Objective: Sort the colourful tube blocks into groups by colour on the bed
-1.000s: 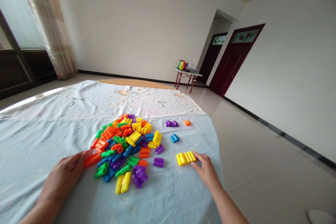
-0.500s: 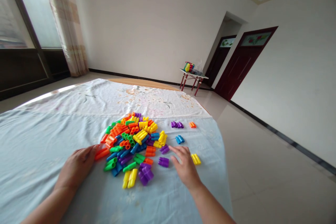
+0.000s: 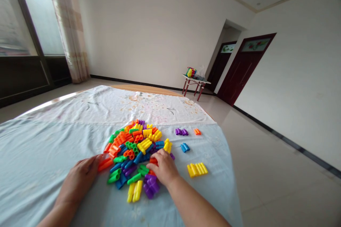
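A heap of plastic tube-shaped toy blocks (image 3: 145, 145) in orange, green, blue, yellow and purple lies on the blue cloth. At its left edge, my left hand (image 3: 80, 179) rests on the cloth with fingers extended, the fingertips touching an orange block (image 3: 106, 164). My right hand (image 3: 164, 167) is at the heap's right side, thumb and fingers closed around another orange block (image 3: 153, 160). Its fingers partly cover that block, and a purple block (image 3: 172, 156) peeks out behind the hand. Purple blocks (image 3: 151, 186) and yellow blocks (image 3: 135, 191) lie at the heap's near edge.
Right of the heap lie separate groups: joined yellow blocks (image 3: 197, 169), blue blocks (image 3: 184, 147), a purple row (image 3: 181, 132) and a small orange piece (image 3: 197, 131). The round table's edge curves past them. A small side table (image 3: 196, 78) with bags stands beyond.
My right hand has moved left from beside the purple blocks onto the orange block, uncovering more of the yellow row. My left hand stays by its orange block. The view has tilted slightly upward.
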Demonstrator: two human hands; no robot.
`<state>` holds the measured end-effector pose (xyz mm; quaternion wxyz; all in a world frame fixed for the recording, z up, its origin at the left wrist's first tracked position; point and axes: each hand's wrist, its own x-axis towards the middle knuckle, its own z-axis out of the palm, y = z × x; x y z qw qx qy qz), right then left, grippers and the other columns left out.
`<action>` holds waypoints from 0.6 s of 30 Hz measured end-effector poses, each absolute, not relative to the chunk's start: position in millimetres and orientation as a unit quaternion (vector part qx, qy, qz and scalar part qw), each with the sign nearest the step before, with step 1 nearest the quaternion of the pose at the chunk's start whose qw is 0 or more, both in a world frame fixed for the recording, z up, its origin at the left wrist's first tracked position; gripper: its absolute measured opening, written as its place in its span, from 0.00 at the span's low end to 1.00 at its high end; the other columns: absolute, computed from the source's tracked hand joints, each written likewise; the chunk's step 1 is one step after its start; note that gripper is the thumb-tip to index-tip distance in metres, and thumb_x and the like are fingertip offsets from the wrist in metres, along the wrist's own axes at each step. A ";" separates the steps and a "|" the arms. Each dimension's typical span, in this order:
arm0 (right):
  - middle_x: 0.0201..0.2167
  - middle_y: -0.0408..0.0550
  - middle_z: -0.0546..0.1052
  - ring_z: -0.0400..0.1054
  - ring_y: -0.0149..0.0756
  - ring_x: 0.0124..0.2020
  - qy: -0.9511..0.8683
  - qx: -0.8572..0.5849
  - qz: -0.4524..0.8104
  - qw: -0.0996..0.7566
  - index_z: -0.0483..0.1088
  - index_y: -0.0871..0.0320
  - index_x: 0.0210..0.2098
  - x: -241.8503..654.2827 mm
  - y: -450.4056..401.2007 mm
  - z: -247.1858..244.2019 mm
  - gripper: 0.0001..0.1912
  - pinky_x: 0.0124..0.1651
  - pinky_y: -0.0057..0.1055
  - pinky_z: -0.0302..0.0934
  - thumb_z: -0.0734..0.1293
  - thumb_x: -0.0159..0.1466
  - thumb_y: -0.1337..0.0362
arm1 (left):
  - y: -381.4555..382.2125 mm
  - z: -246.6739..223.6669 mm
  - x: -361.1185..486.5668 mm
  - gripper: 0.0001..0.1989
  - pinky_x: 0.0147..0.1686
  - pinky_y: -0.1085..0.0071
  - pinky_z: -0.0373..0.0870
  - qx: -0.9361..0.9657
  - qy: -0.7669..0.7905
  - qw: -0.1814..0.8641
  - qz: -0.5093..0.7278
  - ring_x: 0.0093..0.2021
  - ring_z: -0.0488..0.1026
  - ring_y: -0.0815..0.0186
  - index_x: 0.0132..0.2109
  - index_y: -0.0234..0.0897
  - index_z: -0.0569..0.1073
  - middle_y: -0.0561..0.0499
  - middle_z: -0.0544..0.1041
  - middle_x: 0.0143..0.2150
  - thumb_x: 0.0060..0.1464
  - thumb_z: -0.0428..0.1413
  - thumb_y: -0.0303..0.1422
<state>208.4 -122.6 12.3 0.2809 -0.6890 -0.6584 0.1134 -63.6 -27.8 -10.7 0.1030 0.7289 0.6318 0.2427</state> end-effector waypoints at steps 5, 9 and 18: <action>0.35 0.44 0.72 0.64 0.35 0.43 -0.687 -0.666 0.105 0.271 0.73 0.54 0.31 209.7 -120.4 15.7 0.05 0.49 0.30 0.57 0.66 0.55 0.68 | -28.4 -9.0 -64.9 0.28 0.47 0.68 0.67 0.729 0.631 0.126 0.233 0.45 0.73 0.59 0.43 0.38 0.75 0.45 0.78 0.43 0.54 0.37 0.47; 0.39 0.44 0.72 0.64 0.35 0.45 -0.704 -0.645 0.103 0.280 0.73 0.52 0.39 212.5 -124.1 17.6 0.16 0.50 0.31 0.57 0.63 0.53 0.73 | -28.4 -6.8 -64.8 0.27 0.48 0.66 0.66 0.727 0.632 0.139 0.230 0.45 0.73 0.58 0.44 0.37 0.75 0.44 0.78 0.43 0.54 0.38 0.46; 0.42 0.50 0.72 0.63 0.41 0.47 -0.695 -0.662 0.110 0.256 0.68 0.53 0.51 221.9 -128.7 17.1 0.25 0.53 0.37 0.57 0.66 0.54 0.68 | -31.1 -4.3 -62.9 0.26 0.49 0.66 0.65 0.723 0.638 0.146 0.221 0.47 0.72 0.58 0.45 0.37 0.75 0.44 0.77 0.45 0.55 0.38 0.45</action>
